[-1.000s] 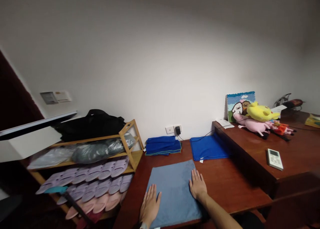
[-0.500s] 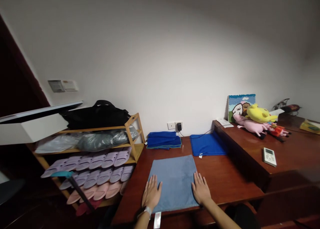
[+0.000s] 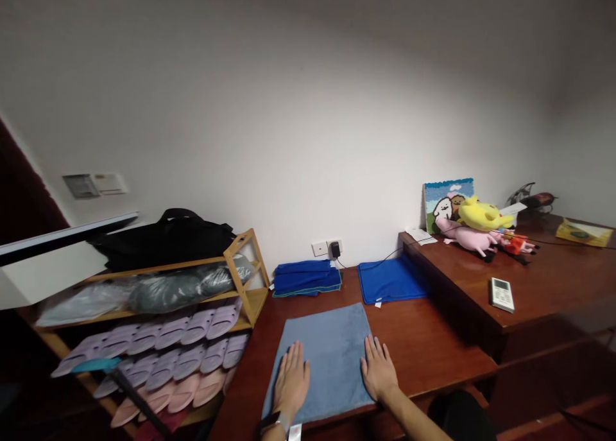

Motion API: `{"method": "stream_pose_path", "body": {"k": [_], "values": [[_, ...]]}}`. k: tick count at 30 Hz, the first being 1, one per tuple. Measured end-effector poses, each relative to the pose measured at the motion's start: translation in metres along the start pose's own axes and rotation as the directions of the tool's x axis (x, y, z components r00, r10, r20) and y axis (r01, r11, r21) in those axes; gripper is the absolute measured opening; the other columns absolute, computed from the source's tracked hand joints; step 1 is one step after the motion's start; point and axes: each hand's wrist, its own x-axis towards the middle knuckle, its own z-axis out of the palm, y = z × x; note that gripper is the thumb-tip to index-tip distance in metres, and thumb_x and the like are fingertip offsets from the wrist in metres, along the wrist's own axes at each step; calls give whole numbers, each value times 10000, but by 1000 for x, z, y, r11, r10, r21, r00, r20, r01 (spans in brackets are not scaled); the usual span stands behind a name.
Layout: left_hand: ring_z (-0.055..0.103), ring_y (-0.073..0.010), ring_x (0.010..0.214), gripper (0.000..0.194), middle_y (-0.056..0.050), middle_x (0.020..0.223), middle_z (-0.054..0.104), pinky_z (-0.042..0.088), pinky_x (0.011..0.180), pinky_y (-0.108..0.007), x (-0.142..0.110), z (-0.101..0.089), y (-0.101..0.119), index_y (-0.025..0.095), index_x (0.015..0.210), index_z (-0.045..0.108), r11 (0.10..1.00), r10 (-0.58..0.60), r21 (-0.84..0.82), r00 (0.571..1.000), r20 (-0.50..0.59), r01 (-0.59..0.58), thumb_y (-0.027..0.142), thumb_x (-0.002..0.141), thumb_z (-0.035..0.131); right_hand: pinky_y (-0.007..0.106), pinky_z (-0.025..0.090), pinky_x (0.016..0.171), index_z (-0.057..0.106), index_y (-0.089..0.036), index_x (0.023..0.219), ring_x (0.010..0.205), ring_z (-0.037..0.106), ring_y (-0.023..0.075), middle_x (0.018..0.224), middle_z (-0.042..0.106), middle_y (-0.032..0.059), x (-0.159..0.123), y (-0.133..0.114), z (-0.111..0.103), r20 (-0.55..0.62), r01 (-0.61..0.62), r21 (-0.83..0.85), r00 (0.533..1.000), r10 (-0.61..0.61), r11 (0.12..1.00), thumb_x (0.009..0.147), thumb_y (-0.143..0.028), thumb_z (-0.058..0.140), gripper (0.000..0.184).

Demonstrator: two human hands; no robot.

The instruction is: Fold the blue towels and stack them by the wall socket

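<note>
A grey-blue cloth (image 3: pixel 332 357) lies flat and unfolded on the brown wooden table (image 3: pixel 423 351), its white tag hanging at the near left corner. My left hand (image 3: pixel 292 378) rests palm down on the cloth's left side, fingers stretched out. On the right edge of the cloth lies my right hand (image 3: pixel 379 368), also flat, with its fingers slightly apart. Behind the cloth sit a folded stack of dark blue cloths (image 3: pixel 307 278) at the left and a brighter blue cloth (image 3: pixel 392 279) at the right.
A wooden shoe rack (image 3: pixel 253 303) with several rows of slippers (image 3: pixel 166 332) and a black bag (image 3: pixel 173 239) stands left. On the higher desk (image 3: pixel 543 287) at right are plush toys (image 3: pixel 481 216) and a white remote (image 3: pixel 502 294). A black charger (image 3: pixel 335 250) is plugged into the wall.
The view has tilted and shifted slightly, so most things sit further left. My left hand lies further in on the cloth; my right hand stays at its right edge.
</note>
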Motion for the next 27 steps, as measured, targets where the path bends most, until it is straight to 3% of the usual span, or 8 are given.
{"method": "stream_pose_path", "body": {"k": [4, 7, 9, 11, 16, 19, 22, 27], "values": [[324, -230, 1569, 615, -53, 1689, 352, 290, 1296, -449, 4, -8, 84, 189, 1620, 356, 954, 280, -133, 957, 74, -268, 357, 1033, 282, 469, 113, 1311, 273, -99, 1638, 1600, 177, 258, 1713, 205, 83, 4, 5, 8, -22, 40, 29, 999, -39, 999, 1038, -393, 198, 672], [306, -244, 1575, 664, -89, 1694, 331, 289, 1297, -463, 5, -10, 133, 146, 1620, 347, 950, 285, -178, 946, 153, -257, 469, 1054, 218, 471, 112, 1311, 262, -106, 1641, 1602, 169, 260, 1715, 193, 79, 6, 7, 11, -10, 43, 26, 999, -43, 999, 1040, -401, 198, 673], [293, -252, 1579, 697, -103, 1695, 323, 275, 1301, -475, 4, -10, 137, 127, 1619, 343, 961, 240, -179, 954, 179, -208, 504, 1055, 180, 465, 116, 1310, 251, -112, 1644, 1602, 168, 255, 1716, 188, 72, 5, 6, 10, -1, 35, 18, 999, -35, 999, 1036, -392, 201, 671], [279, -251, 1584, 713, -97, 1700, 309, 257, 1306, -479, 1, -10, 116, 128, 1622, 334, 972, 193, -169, 962, 193, -161, 520, 1052, 162, 458, 124, 1310, 261, -122, 1644, 1600, 177, 253, 1714, 200, 65, 4, 4, 6, -2, 18, 11, 1000, -18, 1000, 1028, -379, 225, 669], [269, -266, 1586, 721, -119, 1695, 306, 232, 1307, -496, -21, -9, 10, 102, 1615, 346, 997, -27, -60, 980, 196, 40, 511, 1035, 216, 471, 135, 1307, 276, -125, 1642, 1599, 183, 252, 1715, 194, 64, 1, 0, -3, 22, 4, -3, 1000, -4, 1000, 1016, -373, 259, 674], [258, -261, 1588, 724, -121, 1706, 268, 235, 1305, -490, -36, -6, -36, 86, 1619, 325, 994, -100, -26, 976, 194, 107, 494, 1025, 247, 492, 139, 1302, 273, -115, 1643, 1597, 189, 259, 1713, 190, 85, 3, -1, -8, 40, 13, -7, 999, -13, 1000, 1017, -371, 265, 676], [260, -256, 1588, 708, -115, 1707, 265, 254, 1296, -495, -42, -3, -48, 109, 1621, 330, 991, -115, -42, 980, 164, 124, 486, 1027, 249, 521, 125, 1298, 277, -93, 1638, 1596, 194, 277, 1708, 202, 115, 6, -4, -13, 57, 17, -27, 998, -16, 999, 1017, -354, 271, 674], [279, -270, 1582, 705, -136, 1697, 295, 258, 1294, -491, -36, -2, -35, 91, 1601, 375, 989, -137, -35, 981, 138, 143, 484, 1027, 257, 519, 160, 1294, 290, -101, 1637, 1595, 198, 279, 1712, 215, 100, -4, -10, -14, 37, -45, -18, 998, 45, 999, 1025, -355, 240, 665]]}}
